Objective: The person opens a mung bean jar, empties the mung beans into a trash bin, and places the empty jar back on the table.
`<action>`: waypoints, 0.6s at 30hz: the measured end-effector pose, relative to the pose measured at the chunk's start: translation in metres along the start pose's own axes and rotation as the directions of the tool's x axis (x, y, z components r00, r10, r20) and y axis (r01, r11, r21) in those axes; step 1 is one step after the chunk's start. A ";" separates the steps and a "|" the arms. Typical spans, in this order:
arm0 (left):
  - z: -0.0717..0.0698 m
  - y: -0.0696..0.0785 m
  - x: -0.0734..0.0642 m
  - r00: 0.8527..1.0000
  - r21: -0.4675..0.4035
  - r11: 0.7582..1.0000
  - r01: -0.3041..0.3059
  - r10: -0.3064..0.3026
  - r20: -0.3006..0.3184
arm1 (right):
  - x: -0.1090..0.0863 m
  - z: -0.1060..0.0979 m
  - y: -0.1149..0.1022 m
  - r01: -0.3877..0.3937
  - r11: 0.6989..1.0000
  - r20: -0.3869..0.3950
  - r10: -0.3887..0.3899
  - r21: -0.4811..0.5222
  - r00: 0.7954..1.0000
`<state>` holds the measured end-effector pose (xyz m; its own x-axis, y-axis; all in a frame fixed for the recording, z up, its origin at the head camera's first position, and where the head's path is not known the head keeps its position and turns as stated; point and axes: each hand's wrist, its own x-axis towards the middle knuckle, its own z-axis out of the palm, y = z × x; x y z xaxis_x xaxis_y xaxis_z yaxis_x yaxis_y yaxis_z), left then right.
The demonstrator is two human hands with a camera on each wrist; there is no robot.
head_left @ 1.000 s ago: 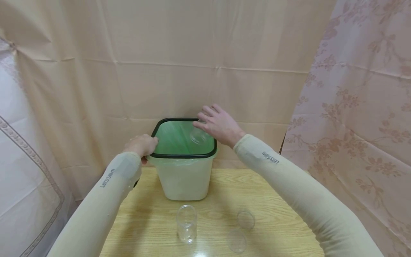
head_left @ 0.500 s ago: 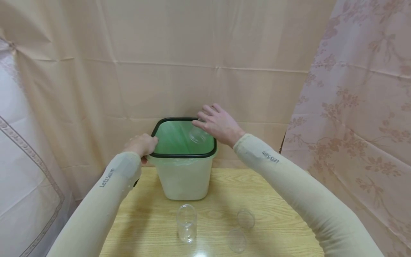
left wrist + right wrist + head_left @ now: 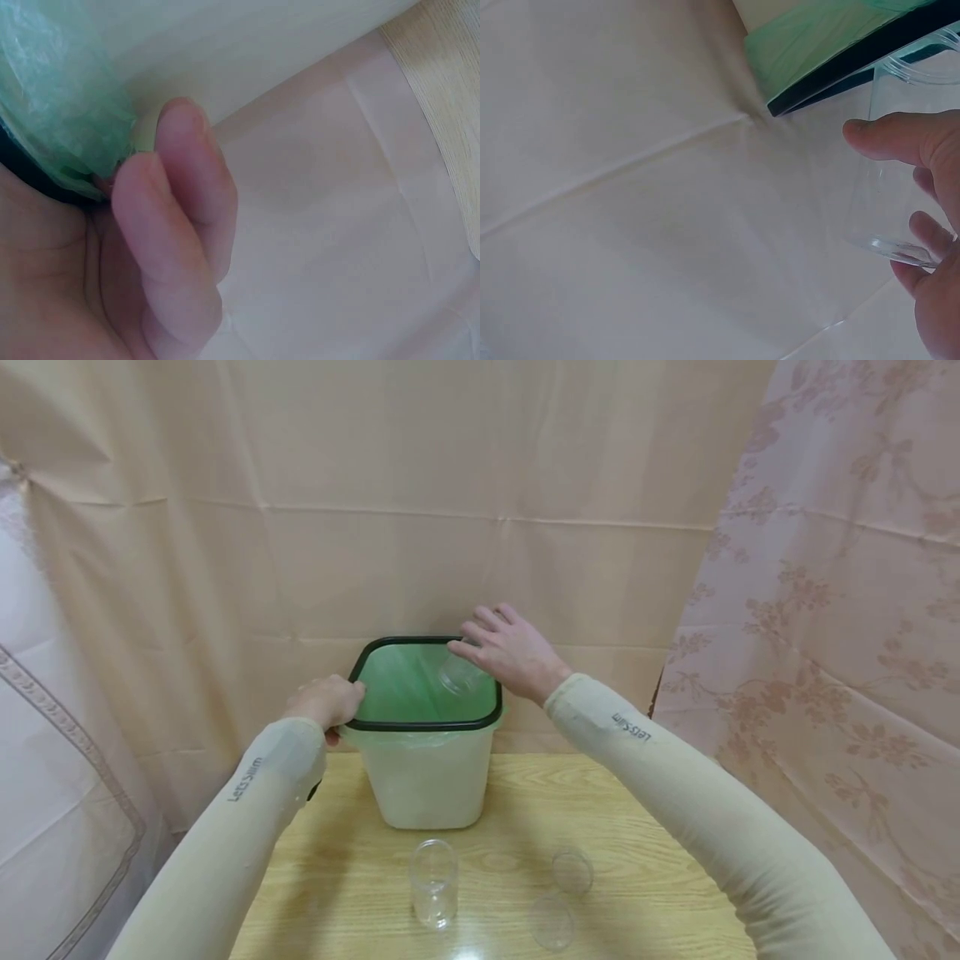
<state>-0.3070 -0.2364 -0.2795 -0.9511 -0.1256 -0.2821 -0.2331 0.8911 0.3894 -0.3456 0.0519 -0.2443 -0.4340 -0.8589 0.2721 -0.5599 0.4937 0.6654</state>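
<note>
A pale trash bin (image 3: 431,781) with a black rim and a green plastic liner (image 3: 397,681) stands at the back of the wooden table. My left hand (image 3: 324,700) grips the rim at its left side; in the left wrist view its curled fingers (image 3: 169,247) sit beside the liner's folded edge. Over the bin's right side my right hand (image 3: 513,652) holds a clear plastic jar (image 3: 881,191), tilted with its threaded mouth toward the bin's inside. Nearer me, another clear jar (image 3: 433,885) stands upright on the table.
Two clear round lids (image 3: 572,872) lie on the wooden table (image 3: 637,860), to the right of the standing jar. A beige curtain (image 3: 420,527) hangs right behind the bin. A floral curtain (image 3: 825,652) hangs on the right.
Both hands keep their places on the rim and the jar. The whole view has shifted very slightly; the held jar's tilt looks almost the same.
</note>
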 end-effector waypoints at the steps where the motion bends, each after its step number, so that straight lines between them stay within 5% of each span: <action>1: 0.000 0.000 0.000 1.000 -0.004 1.000 -0.003 0.003 0.001 | 0.000 0.000 0.000 -0.002 1.000 0.003 0.002 0.000 1.000; 18: 0.001 -0.005 0.004 1.000 -0.005 1.000 -0.024 0.024 -0.016 | -0.008 0.001 0.006 -0.029 0.998 0.001 0.029 0.049 1.000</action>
<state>-0.3094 -0.2410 -0.2839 -0.9596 -0.1108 -0.2586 -0.2108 0.8917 0.4005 -0.3462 0.0620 -0.2428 -0.4508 -0.8441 0.2902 -0.5813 0.5244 0.6221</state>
